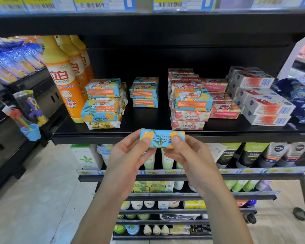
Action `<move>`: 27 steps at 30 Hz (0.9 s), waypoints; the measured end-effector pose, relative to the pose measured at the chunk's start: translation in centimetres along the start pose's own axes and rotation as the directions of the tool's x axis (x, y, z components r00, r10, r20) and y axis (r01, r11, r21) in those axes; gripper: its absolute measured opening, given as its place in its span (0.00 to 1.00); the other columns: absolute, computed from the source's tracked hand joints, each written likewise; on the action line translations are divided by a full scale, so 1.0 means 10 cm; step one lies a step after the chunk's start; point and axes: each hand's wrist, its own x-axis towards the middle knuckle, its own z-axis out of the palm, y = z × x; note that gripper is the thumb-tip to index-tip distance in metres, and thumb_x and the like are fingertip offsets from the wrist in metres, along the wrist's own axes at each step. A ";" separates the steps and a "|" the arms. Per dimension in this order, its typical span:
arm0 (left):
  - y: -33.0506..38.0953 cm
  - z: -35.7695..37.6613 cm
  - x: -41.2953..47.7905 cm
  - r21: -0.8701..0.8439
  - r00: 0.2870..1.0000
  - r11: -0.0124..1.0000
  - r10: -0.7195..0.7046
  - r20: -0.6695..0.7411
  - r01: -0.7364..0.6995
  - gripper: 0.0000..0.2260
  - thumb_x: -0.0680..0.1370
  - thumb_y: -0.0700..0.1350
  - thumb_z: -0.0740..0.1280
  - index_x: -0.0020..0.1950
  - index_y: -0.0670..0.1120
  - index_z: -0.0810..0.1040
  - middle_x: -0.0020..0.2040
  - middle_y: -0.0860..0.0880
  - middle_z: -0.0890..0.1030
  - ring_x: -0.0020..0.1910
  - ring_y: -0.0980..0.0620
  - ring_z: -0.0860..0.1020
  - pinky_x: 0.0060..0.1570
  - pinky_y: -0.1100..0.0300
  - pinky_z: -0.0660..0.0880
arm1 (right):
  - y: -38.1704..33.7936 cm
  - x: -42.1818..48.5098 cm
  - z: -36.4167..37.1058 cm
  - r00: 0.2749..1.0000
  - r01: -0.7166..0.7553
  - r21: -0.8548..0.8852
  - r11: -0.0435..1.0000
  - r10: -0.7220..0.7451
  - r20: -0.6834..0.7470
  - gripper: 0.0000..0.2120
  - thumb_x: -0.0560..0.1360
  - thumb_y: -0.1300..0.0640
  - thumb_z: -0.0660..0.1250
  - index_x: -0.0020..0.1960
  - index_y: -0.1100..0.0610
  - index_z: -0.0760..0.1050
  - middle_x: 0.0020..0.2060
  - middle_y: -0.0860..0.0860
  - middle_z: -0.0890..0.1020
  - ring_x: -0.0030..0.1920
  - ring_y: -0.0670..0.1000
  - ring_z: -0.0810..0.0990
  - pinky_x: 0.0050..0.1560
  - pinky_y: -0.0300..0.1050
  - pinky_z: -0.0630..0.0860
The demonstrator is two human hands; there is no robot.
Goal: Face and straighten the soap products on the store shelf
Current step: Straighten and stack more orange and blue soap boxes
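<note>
Both hands are holding one blue-and-yellow soap box in the centre of the frame, just in front of the black shelf and off its surface. The left hand is pinching the box's left end between thumb and curled fingers. The right hand is gripping the right end the same way, with its thumb lying across the printed face. The lettering is reading upside down to the camera.

Behind it, left of centre, a leaning stack of matching blue-and-yellow boxes is sitting crooked, its boxes turned at different angles, just beside the orange detergent bottles. A neater small stack is standing further back in the middle. Right of centre, a stray blue box is lying on top of the pink pomegranate soaps. More pink boxes and white-and-red cartons are filling the right side. Bare shelf is showing between the leaning stack and the pink pomegranate soaps, directly beyond the held box. Tubes are lining the rack below.
</note>
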 end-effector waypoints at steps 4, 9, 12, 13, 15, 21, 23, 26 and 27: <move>-0.01 0.01 0.01 -0.022 1.000 1.000 -0.020 -0.004 0.020 0.27 0.71 0.45 0.72 0.70 0.43 0.76 0.58 0.43 0.85 0.61 0.47 0.83 0.64 0.52 0.79 | 0.02 0.03 -0.04 1.000 -0.003 0.024 1.000 0.003 -0.003 0.26 0.70 0.49 0.77 0.62 0.64 0.79 0.55 0.59 0.86 0.57 0.55 0.85 0.56 0.43 0.82; -0.01 -0.01 0.05 -0.073 0.999 0.997 -0.039 0.034 0.041 0.25 0.73 0.41 0.74 0.71 0.46 0.77 0.62 0.42 0.83 0.63 0.46 0.81 0.65 0.51 0.75 | 0.08 0.06 -0.10 1.000 0.021 0.043 0.999 -0.021 0.015 0.25 0.68 0.56 0.77 0.63 0.59 0.79 0.57 0.56 0.85 0.60 0.55 0.84 0.58 0.45 0.80; -0.01 -0.04 0.07 -0.057 0.997 0.997 -0.043 0.058 0.047 0.25 0.73 0.41 0.72 0.71 0.45 0.76 0.62 0.43 0.83 0.63 0.47 0.82 0.64 0.53 0.77 | 0.09 0.07 -0.15 0.995 0.082 0.038 0.996 -0.084 0.061 0.26 0.67 0.62 0.77 0.65 0.59 0.78 0.57 0.55 0.85 0.59 0.55 0.84 0.55 0.43 0.81; 0.00 -0.05 0.07 -0.036 0.997 0.998 -0.046 0.067 0.048 0.25 0.74 0.42 0.73 0.71 0.45 0.76 0.63 0.43 0.83 0.63 0.47 0.81 0.64 0.52 0.78 | 0.09 0.07 -0.17 0.992 0.098 0.027 0.995 -0.100 0.072 0.27 0.67 0.63 0.77 0.65 0.58 0.78 0.57 0.54 0.85 0.60 0.55 0.83 0.56 0.45 0.81; -0.01 -0.05 0.08 -0.003 0.997 0.998 -0.059 0.059 0.059 0.23 0.76 0.44 0.74 0.71 0.44 0.76 0.62 0.43 0.84 0.63 0.46 0.82 0.65 0.50 0.77 | 0.10 0.08 -0.20 0.988 0.124 0.006 0.992 -0.124 0.093 0.30 0.66 0.65 0.78 0.67 0.56 0.77 0.59 0.54 0.84 0.62 0.57 0.82 0.60 0.49 0.80; -0.03 -0.07 0.08 0.022 0.995 0.996 -0.087 0.050 0.086 0.19 0.76 0.46 0.69 0.65 0.39 0.80 0.57 0.41 0.86 0.58 0.44 0.84 0.58 0.52 0.82 | 0.13 0.08 -0.20 0.968 0.172 0.012 0.985 -0.171 0.186 0.36 0.67 0.74 0.77 0.72 0.60 0.71 0.62 0.54 0.83 0.62 0.57 0.82 0.56 0.47 0.81; -0.03 -0.08 0.08 0.021 0.997 0.997 -0.075 0.031 0.075 0.18 0.76 0.45 0.68 0.64 0.39 0.80 0.56 0.41 0.86 0.57 0.44 0.84 0.56 0.53 0.82 | 0.10 0.08 -0.18 0.963 0.190 -0.025 0.982 -0.181 0.202 0.35 0.68 0.73 0.75 0.72 0.58 0.70 0.61 0.52 0.83 0.63 0.55 0.82 0.57 0.46 0.81; -0.03 -0.10 0.09 0.019 0.999 0.999 -0.047 0.000 0.047 0.17 0.78 0.44 0.68 0.65 0.39 0.79 0.57 0.41 0.86 0.58 0.44 0.84 0.57 0.52 0.82 | 0.06 0.09 -0.13 0.957 0.250 -0.212 0.945 -0.207 0.205 0.35 0.71 0.70 0.76 0.73 0.51 0.70 0.64 0.46 0.81 0.67 0.51 0.78 0.66 0.49 0.78; -0.02 -0.10 0.09 0.018 0.999 0.999 -0.032 -0.007 0.032 0.16 0.79 0.43 0.68 0.66 0.39 0.79 0.57 0.41 0.85 0.59 0.44 0.84 0.57 0.51 0.82 | 0.05 0.09 -0.11 0.956 0.268 -0.290 0.918 -0.216 0.201 0.36 0.71 0.68 0.77 0.74 0.49 0.69 0.64 0.44 0.81 0.68 0.48 0.78 0.67 0.49 0.77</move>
